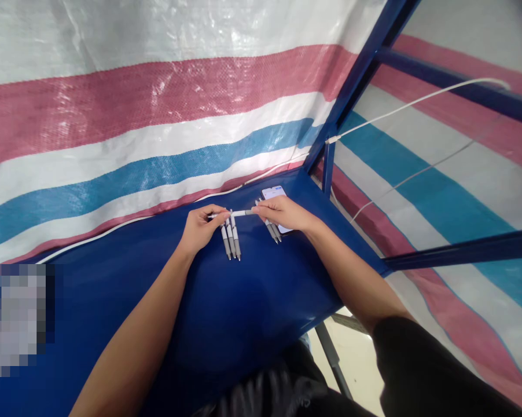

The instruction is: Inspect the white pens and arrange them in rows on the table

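A white and grey pen (241, 213) is held level between my two hands, above the blue table. My left hand (203, 227) pinches its white end between thumb and fingers. At its grey end, the fingertips of my right hand (285, 212) are closed on it. Just right of my left hand, several white and grey pens (231, 238) lie side by side on the table, tips towards me. More such pens (271, 229) lie under my right hand, beside and partly over a phone (273, 192) with a lit screen. My right hand covers part of the phone.
The blue table (243, 313) meets a striped plastic sheet (157, 104) at the back. A white cable (91, 238) runs along that edge. Blue frame bars (356, 75) stand at the right, with another white cable (417, 103) hanging across. A blurred patch covers the left edge.
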Demonstrator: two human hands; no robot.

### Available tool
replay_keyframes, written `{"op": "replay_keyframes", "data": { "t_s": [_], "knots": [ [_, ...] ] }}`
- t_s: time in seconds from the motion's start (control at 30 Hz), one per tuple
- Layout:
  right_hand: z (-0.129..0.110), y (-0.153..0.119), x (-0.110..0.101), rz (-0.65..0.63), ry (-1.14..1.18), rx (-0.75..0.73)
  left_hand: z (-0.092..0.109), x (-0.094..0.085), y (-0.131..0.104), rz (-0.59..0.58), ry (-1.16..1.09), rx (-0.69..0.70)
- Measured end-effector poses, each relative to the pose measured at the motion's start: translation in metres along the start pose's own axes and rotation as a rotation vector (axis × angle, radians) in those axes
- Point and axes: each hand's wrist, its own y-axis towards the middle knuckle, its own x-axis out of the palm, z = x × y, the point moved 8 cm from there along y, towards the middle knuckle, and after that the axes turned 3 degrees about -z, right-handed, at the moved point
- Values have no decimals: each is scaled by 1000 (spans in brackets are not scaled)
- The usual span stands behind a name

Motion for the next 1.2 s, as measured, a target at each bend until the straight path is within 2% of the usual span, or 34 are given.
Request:
{"op": "replay_keyframes", "data": {
  "t_s": [0.07,0.13,0.2,0.27,0.43,0.6,0.67,0.77,0.83,0.93,1.1,1.2],
  "knots": [
    [-3,-5,9,-180,65,25,6,4,1,-58,-28,-7],
    [-7,-10,18,-342,148,18,13,15,0,-175,-50,-28],
    [-13,-8,18,-319,243,-44,17,31,-4,-305,-50,-70],
    [-16,-3,16,-190,315,-126,20,44,-8,-360,-50,-105],
    [-17,3,30,-67,241,-218,21,49,-11,-231,-144,-107],
    [-23,1,35,-16,56,-261,18,46,-8,-202,-172,-87],
    [-21,1,33,44,32,-235,18,43,-7,-155,-108,-51],
    [-13,2,27,126,33,-153,17,30,-6,19,23,-4],
    [-5,3,24,145,87,-79,17,25,-9,94,119,14],
    [2,4,21,159,112,-2,17,24,-11,117,238,41],
    [-3,2,12,294,4,-39,12,19,-11,146,353,56],
    [-2,2,14,269,36,-15,11,15,-10,159,468,88]
  ]
}}
